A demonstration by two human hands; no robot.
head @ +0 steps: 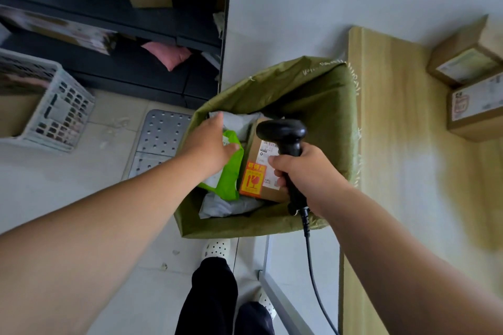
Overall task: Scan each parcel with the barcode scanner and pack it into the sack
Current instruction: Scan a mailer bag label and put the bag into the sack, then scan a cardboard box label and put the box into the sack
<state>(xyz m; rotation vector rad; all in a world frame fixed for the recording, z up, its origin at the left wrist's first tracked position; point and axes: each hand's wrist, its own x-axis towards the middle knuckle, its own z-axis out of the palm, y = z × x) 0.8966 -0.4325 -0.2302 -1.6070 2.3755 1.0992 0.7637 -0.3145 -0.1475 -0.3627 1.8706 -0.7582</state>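
Left hand (211,148) reaches into the green sack (321,84) at mid-frame, fingers stretched out flat over a green mailer (230,181). Right hand (309,173) grips the handle of the black barcode scanner (283,132), whose head hides part of the label on a cardboard parcel (260,168) lying in the sack beside grey mailers (231,205). At right stands a wooden table (394,149) bearing cardboard boxes (476,109); a plastic crate (64,114) sits at left.
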